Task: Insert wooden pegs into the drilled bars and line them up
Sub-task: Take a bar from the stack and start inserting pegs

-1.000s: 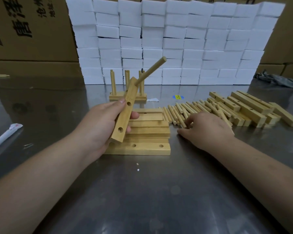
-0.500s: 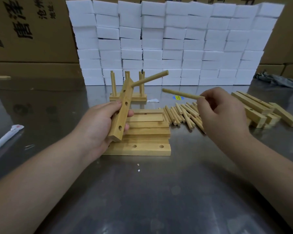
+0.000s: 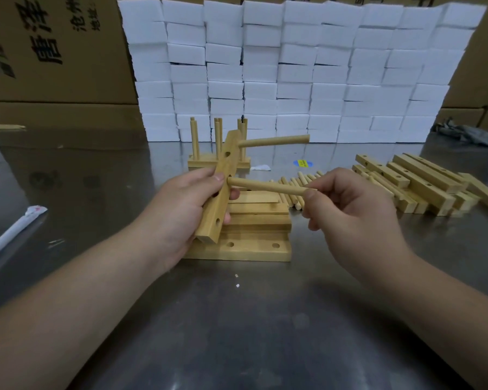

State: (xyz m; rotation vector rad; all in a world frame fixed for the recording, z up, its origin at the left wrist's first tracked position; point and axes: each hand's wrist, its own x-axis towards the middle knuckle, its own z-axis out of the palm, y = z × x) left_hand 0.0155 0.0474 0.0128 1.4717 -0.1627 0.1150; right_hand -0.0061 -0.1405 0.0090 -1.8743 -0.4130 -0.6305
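Note:
My left hand grips a drilled wooden bar, held tilted and nearly upright above a stack of flat bars. One peg sticks out to the right from the bar's top hole. My right hand pinches a second peg by its right end; its left tip sits at a hole in the middle of the bar. Loose pegs lie on the table behind my right hand. Further back stands a finished bar with upright pegs.
A pile of drilled bars lies at the right. A wall of white foam blocks and cardboard boxes close off the back. A white wrapped stick lies at the left edge of the metal table.
My right hand picked a peg from the loose pile, lifted it and brought it left until its tip met the bar's middle hole. The left hand turned the bar slightly more upright.

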